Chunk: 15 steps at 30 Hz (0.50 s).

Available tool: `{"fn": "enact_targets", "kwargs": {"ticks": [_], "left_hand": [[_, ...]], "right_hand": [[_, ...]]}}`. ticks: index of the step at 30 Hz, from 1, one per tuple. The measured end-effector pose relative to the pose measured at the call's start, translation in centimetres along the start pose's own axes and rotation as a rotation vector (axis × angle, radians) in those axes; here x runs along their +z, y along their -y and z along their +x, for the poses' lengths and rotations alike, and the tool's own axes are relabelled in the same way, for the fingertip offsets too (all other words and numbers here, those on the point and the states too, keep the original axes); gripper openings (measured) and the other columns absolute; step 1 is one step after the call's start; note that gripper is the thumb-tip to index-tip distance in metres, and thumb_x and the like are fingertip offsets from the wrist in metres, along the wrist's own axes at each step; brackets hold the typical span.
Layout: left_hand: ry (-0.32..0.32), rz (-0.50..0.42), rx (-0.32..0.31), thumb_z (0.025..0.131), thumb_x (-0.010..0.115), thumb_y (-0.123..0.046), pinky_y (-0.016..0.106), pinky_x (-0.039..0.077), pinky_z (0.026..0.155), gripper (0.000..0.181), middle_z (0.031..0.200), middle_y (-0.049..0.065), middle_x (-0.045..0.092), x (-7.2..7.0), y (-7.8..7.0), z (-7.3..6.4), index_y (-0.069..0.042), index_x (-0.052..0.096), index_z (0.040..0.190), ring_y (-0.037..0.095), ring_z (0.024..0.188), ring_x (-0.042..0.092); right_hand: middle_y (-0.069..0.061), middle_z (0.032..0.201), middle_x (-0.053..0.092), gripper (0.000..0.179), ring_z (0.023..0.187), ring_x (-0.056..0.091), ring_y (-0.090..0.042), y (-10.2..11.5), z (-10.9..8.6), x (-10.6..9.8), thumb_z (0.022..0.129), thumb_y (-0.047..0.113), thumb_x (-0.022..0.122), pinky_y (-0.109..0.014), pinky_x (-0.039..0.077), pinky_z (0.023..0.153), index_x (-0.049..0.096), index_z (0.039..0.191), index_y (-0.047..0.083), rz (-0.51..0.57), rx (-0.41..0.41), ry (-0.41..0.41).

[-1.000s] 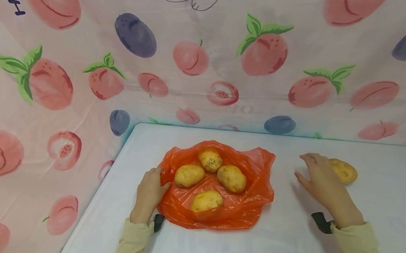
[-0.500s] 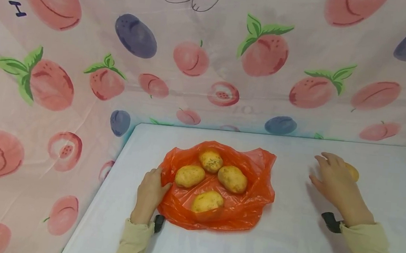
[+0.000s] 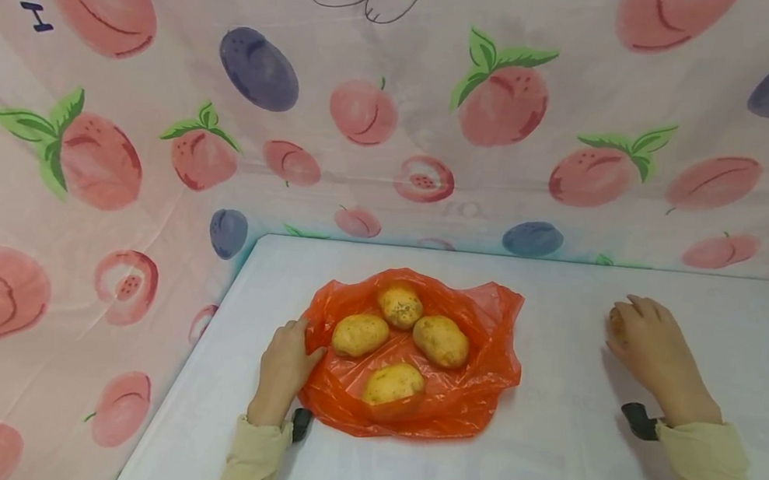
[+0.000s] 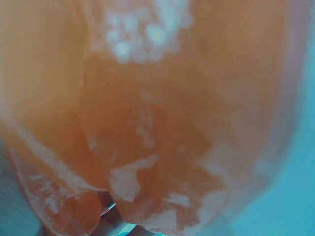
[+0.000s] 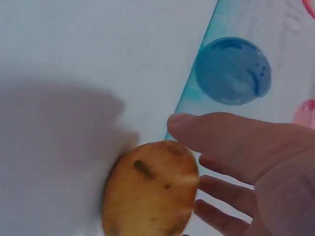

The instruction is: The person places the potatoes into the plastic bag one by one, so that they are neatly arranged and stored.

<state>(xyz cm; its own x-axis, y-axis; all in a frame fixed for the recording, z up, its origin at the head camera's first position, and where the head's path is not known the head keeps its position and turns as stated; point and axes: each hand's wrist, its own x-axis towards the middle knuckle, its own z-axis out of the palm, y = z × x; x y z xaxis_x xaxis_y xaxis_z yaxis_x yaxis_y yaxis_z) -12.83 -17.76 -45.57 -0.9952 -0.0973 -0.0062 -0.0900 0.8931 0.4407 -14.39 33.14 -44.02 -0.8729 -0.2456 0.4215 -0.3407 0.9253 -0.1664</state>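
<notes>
An orange-red plastic bag (image 3: 472, 406) lies spread open on the white table, with several potatoes (image 3: 440, 340) inside. My left hand (image 3: 282, 374) grips the bag's left edge, thumb over the rim. Translucent orange film (image 4: 187, 123) fills most of the left wrist view and hides nearly all of that hand. Far to the right, my right hand (image 3: 657, 355) holds a single potato (image 3: 618, 324), mostly covered by the hand from above. In the right wrist view this potato (image 5: 150, 191) shows dark spots, with the thumb at its top end and fingers along its far side.
The white table (image 3: 543, 476) ends at the back against a fruit-printed cloth (image 3: 397, 116), which also hangs along the left side. Black wrist straps or mounts (image 3: 640, 421) stick out by both sleeves.
My right hand has moved right, over the lone potato, and now has its fingers round it; the potato shows at the hand's left side. My left hand and the bag have stayed put.
</notes>
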Motion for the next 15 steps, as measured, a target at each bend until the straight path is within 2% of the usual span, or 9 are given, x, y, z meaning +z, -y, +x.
{"fn": "enact_targets", "kwargs": {"ticks": [5,10,15], "left_hand": [[0.003,-0.007,0.001,0.087,0.077,-0.020,0.052,0.054,0.092,0.056,0.116,0.019,0.061,0.02,-0.04,-0.03,0.001,0.053,0.133,0.034,0.102,0.056],[-0.004,-0.007,0.006,0.087,0.077,-0.020,0.051,0.054,0.091,0.055,0.115,0.019,0.062,0.04,-0.04,0.00,0.001,0.054,0.132,0.033,0.100,0.056],[0.007,-0.011,-0.005,0.088,0.077,-0.021,0.050,0.054,0.092,0.056,0.117,0.019,0.062,0.05,-0.13,0.02,0.001,0.053,0.134,0.033,0.103,0.055]], "right_hand": [[-0.042,0.113,0.052,0.049,0.105,0.047,-0.059,-0.24,-0.58,-0.02,0.068,-0.008,0.078,-0.068,0.038,0.094,0.055,0.111,-0.016,0.033,0.041,0.013],[-0.039,0.111,0.056,0.044,0.102,0.050,-0.058,-0.26,-0.42,-0.06,0.071,-0.012,0.075,-0.068,0.043,0.089,0.057,0.111,-0.014,0.012,0.052,-0.005],[-0.038,0.112,0.058,0.038,0.103,0.051,-0.058,-0.26,0.10,-0.21,0.077,-0.015,0.071,-0.069,0.046,0.081,0.058,0.113,-0.013,0.011,0.122,0.053]]}}
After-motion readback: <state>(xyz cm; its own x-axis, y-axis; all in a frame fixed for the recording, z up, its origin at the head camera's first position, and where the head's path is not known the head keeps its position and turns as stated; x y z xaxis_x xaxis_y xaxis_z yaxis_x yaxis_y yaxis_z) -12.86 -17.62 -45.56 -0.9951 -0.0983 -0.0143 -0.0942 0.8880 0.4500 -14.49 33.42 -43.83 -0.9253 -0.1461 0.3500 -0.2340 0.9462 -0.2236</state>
